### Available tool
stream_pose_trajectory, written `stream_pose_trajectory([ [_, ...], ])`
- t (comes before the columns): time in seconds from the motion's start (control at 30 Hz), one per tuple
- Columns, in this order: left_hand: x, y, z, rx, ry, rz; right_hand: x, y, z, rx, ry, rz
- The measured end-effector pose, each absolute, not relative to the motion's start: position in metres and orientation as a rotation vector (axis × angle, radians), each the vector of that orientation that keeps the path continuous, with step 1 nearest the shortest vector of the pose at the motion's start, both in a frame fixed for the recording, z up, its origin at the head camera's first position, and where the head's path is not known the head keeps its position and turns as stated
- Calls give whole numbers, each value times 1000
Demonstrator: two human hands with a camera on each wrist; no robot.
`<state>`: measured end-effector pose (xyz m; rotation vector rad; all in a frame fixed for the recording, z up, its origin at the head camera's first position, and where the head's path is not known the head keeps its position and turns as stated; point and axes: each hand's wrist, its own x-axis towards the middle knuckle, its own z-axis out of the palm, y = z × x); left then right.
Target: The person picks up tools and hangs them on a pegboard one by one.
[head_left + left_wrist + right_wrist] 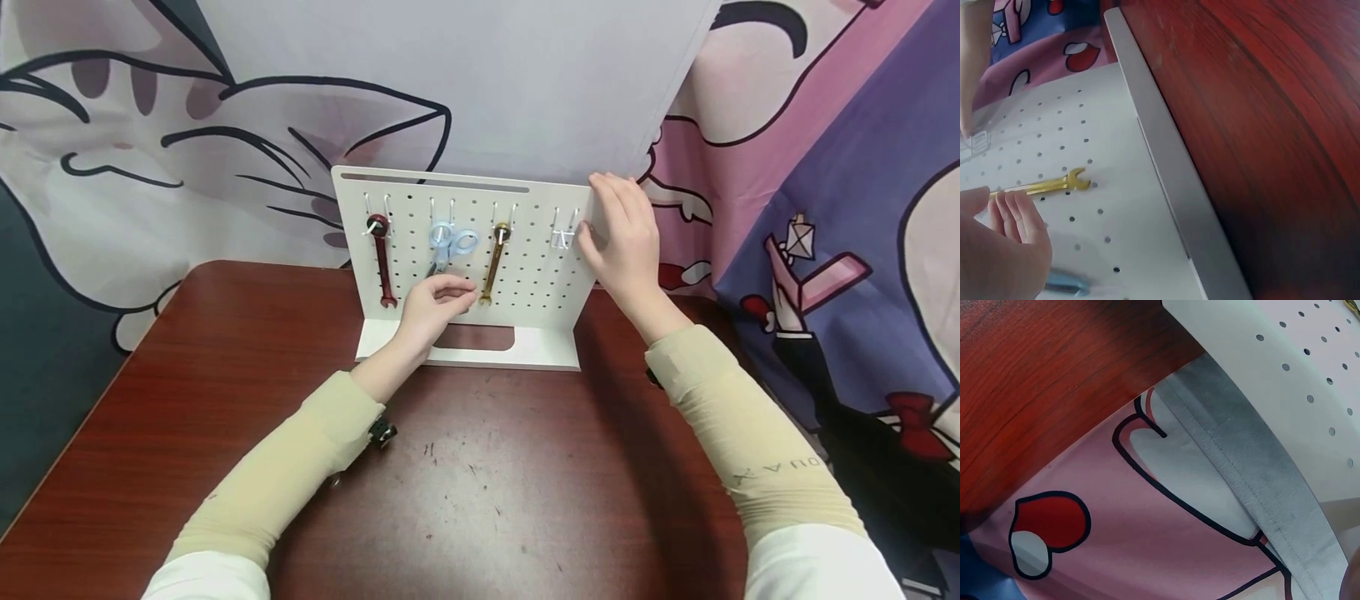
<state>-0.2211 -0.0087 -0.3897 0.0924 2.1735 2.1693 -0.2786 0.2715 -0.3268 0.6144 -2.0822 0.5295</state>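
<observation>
A white pegboard stand (465,321) stands upright on the table. From its hooks hang a red wrench (383,267), light-blue-handled scissors (452,242) and a gold-coloured wrench (492,267). My left hand (435,308) hovers before the board, below the scissors and left of the gold wrench. Its fingers are loosely bent with nothing seen between them; the left wrist view shows the gold wrench (1054,184) just past the fingertips. My right hand (628,242) holds the board's upper right edge, thumb on the front near a white hook (562,237). Its other fingertips are partly hidden.
The brown wooden table (450,475) spreads in front of the board. Behind hangs a cartoon-printed cloth (540,92), with a pink and purple part (825,183) on the right. The stand's base (551,354) reaches forward with a cut-out in it.
</observation>
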Motion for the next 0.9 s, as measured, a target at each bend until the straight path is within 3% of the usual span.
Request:
stream_pose_trajectory([
  [0.37, -201, -47, -387, 175, 2274, 1978, -280, 271, -327, 622, -2060, 546],
  [0.9, -171, -106, -421, 174, 2583, 1615, -280, 271, -327, 624, -2059, 559],
])
